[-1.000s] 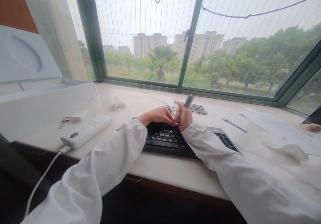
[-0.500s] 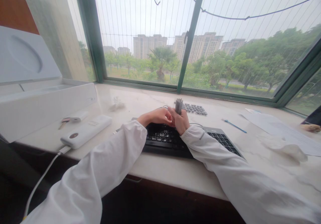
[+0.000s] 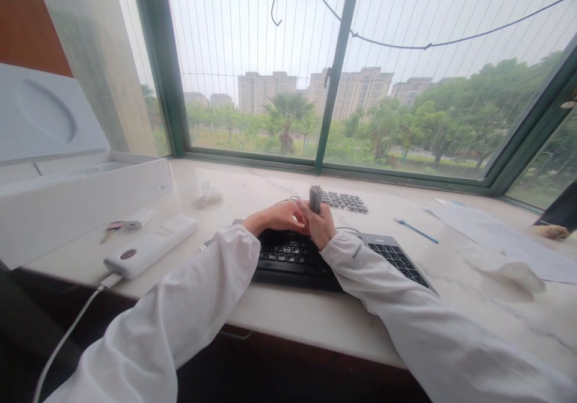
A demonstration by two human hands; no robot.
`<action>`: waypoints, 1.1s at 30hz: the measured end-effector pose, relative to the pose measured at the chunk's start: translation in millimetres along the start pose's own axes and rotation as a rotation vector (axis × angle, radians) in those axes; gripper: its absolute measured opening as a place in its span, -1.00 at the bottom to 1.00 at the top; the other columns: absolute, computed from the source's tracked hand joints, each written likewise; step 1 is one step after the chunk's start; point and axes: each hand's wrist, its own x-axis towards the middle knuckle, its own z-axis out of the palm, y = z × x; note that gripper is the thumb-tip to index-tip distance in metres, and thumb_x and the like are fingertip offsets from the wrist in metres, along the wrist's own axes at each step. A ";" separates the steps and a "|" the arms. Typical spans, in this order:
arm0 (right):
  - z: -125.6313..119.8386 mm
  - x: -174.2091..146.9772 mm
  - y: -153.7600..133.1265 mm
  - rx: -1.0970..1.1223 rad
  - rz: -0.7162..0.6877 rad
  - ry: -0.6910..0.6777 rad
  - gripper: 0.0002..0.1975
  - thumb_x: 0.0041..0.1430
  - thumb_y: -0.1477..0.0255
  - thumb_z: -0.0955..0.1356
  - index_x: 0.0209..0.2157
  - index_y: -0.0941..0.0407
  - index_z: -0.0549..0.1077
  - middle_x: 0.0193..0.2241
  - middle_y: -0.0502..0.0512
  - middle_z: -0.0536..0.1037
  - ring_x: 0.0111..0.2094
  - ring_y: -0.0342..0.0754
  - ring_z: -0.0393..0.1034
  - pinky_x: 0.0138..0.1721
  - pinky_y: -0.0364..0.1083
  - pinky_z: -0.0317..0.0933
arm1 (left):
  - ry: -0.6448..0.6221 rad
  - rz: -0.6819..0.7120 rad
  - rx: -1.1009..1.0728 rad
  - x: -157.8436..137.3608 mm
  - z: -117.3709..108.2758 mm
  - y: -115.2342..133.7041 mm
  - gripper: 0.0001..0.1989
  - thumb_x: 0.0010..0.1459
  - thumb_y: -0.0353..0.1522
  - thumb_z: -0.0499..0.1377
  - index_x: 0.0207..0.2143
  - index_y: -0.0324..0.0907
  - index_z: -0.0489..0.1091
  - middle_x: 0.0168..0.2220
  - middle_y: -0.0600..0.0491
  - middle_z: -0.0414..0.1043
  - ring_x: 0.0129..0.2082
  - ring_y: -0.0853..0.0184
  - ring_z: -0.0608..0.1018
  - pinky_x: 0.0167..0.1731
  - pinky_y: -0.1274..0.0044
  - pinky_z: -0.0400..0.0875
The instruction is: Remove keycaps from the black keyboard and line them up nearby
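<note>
A black keyboard [image 3: 295, 270] lies near the front edge of the counter, several of its keycaps gone so that pale key sockets show. Upright in my right hand [image 3: 321, 228] is a thick dark grey cylindrical tool [image 3: 315, 198]; the fist wraps its lower part and hides its bottom end. My left hand [image 3: 283, 216] reaches over the keyboard's upper part, its fingers curled in against the right hand; whatever they pinch is hidden. Behind the hands, loose dark keycaps [image 3: 346, 201] lie in rows.
On the left stand an open white box [image 3: 90, 195] and a white power bank [image 3: 151, 246] with a cable, beside a key [image 3: 112, 230]. Crumpled tissue [image 3: 208, 195] lies farther back. At right are a blue stick [image 3: 418, 231], paper sheets [image 3: 509, 243] and another tissue [image 3: 505, 269].
The whole view has shifted slightly, so everything sits a little lower and further left. Both hands keep nearly the same pose over the keyboard, with the grey tool still in the right fist.
</note>
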 end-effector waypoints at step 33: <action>-71.3 33.2 1.7 -0.844 -0.041 -0.322 -0.69 0.02 0.15 0.36 -0.43 0.11 0.57 -0.58 0.02 0.51 -0.46 -0.09 0.39 -0.40 -0.17 0.14 | 0.337 0.019 0.103 -4.5 6.5 11.1 -0.78 0.09 -0.23 0.19 -0.39 -0.22 0.46 -0.35 0.05 0.54 -0.54 0.46 0.49 -0.50 0.61 0.37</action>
